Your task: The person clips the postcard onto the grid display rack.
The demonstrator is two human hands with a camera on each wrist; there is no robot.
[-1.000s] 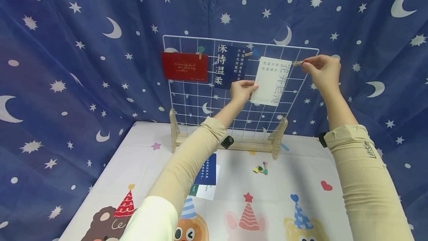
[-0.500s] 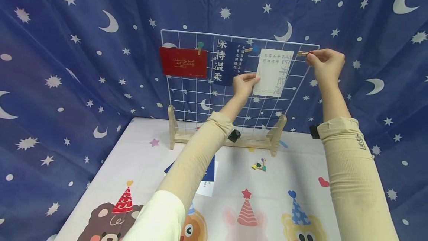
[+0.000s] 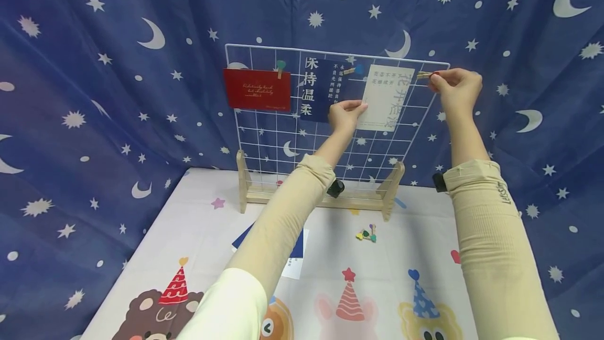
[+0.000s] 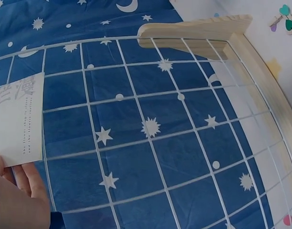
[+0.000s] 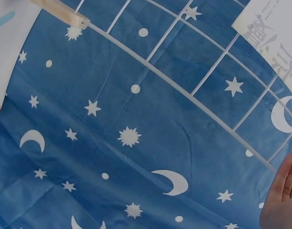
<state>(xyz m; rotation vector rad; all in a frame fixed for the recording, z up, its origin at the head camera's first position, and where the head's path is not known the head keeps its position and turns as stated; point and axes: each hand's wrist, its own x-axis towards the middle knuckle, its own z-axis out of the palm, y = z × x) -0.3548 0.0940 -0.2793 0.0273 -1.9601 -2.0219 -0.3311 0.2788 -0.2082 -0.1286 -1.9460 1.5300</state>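
My left hand (image 3: 346,116) pinches the left edge of a white card (image 3: 386,98) with grey lettering, holding it against the white wire grid (image 3: 264,135). In the left wrist view, thumb and fingers grip the card (image 4: 22,119) at its edge. At the grid's upper right corner, my right hand (image 3: 459,87) pinches a small wooden clothespin (image 3: 424,74), whose tip is right at the card's right edge. A red card (image 3: 258,89) hangs on the grid at the left under a green-topped clothespin (image 3: 280,68). Beside it hangs a dark blue card (image 3: 322,85) with a blue-topped clothespin (image 3: 351,70).
Wooden feet (image 3: 390,190) hold the grid upright on a white, cartoon-printed tablecloth (image 3: 330,256). Several small clothespins (image 3: 366,234) lie in front of it. Blue and white cards (image 3: 296,261) lie partly hidden beneath my left forearm. A blue star-and-moon curtain (image 3: 118,119) stands behind.
The head view has tilted and shifted slightly. My left hand still holds the white card, and the clothespin in my right hand stays by the card's right edge.
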